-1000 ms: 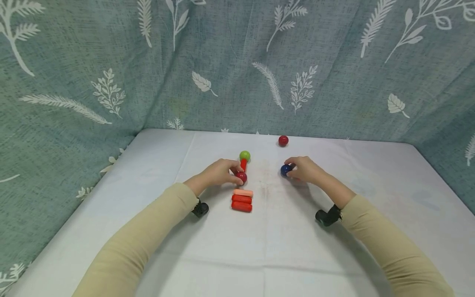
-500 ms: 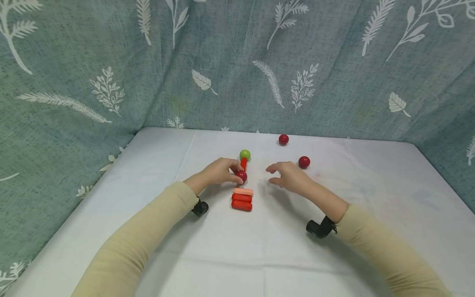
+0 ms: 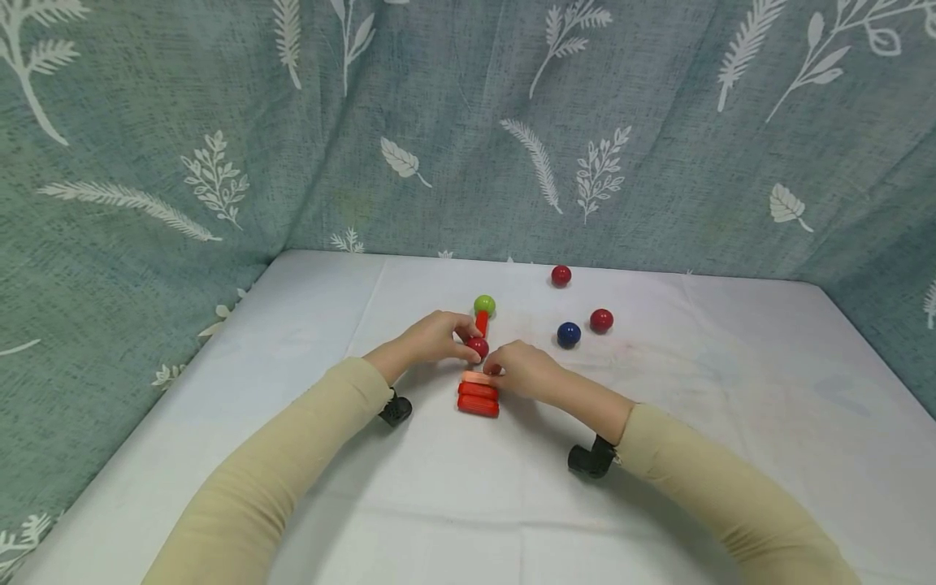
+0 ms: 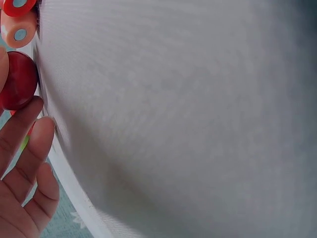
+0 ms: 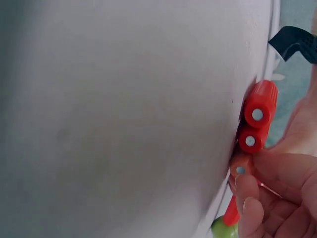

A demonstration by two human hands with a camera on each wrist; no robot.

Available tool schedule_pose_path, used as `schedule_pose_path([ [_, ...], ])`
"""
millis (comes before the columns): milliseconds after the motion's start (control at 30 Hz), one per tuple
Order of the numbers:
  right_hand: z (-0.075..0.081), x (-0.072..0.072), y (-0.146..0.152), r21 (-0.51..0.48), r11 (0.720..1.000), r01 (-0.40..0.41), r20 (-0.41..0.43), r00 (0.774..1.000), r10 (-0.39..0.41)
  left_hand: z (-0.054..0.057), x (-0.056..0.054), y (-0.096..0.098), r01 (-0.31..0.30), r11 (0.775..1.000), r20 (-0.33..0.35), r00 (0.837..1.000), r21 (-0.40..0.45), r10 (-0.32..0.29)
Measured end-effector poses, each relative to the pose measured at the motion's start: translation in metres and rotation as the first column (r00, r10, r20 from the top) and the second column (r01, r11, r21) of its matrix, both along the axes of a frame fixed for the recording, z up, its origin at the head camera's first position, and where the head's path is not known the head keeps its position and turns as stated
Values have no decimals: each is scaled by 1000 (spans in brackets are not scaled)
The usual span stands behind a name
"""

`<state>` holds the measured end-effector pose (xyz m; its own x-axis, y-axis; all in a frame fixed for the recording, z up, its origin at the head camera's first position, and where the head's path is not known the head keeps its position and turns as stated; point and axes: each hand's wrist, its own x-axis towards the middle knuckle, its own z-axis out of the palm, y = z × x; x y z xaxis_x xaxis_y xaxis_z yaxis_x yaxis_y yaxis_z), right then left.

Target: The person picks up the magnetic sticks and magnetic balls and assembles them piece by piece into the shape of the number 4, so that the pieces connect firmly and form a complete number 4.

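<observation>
My left hand [image 3: 437,338] holds a glossy red ball [image 3: 478,348] between thumb and fingertips; the left wrist view shows the ball [image 4: 21,82] at its edge. Beyond it, a red rod [image 3: 482,322] points at a green ball [image 3: 484,305]. My right hand [image 3: 528,370] pinches the right end of a short peach rod [image 3: 474,377], the farthest of a row lying side by side. Two red rods, a thinner one [image 3: 477,391] and a ribbed one [image 3: 478,405], lie nearer. In the right wrist view, the peach rod [image 5: 239,168] shows a pale disc in its end.
To the right of the hands, a dark blue ball [image 3: 569,335] sits beside a red ball [image 3: 602,321]. Another red ball [image 3: 561,275] stands near the back edge of the white-covered table [image 3: 409,504]. A patterned green curtain [image 3: 468,162] hangs behind.
My right hand has let go of the blue ball, moved left and toward me, and taken the peach rod's end. The left hand stays on its red ball.
</observation>
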<state>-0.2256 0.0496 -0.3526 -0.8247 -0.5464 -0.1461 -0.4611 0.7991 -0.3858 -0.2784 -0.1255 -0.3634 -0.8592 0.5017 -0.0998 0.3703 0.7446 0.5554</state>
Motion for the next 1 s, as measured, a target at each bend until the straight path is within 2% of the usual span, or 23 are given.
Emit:
schedule_pose_path([
  [333, 0, 1, 1, -5, 1000, 24, 13, 1000, -24, 1, 1, 1, 5, 1000, 2, 1000, 3, -5],
  [533, -2, 1, 10, -14, 1000, 2, -22, 1000, -2, 1, 1, 1, -11, 1000, 18, 1000, -5, 11],
  [700, -3, -2, 20, -14, 1000, 18, -12, 1000, -18, 1, 1, 1, -21, 1000, 26, 999, -5, 21],
  [1000, -7, -12, 39, -94, 994, 52, 35, 998, -49, 1, 1, 1, -30, 1000, 39, 999, 4, 29],
])
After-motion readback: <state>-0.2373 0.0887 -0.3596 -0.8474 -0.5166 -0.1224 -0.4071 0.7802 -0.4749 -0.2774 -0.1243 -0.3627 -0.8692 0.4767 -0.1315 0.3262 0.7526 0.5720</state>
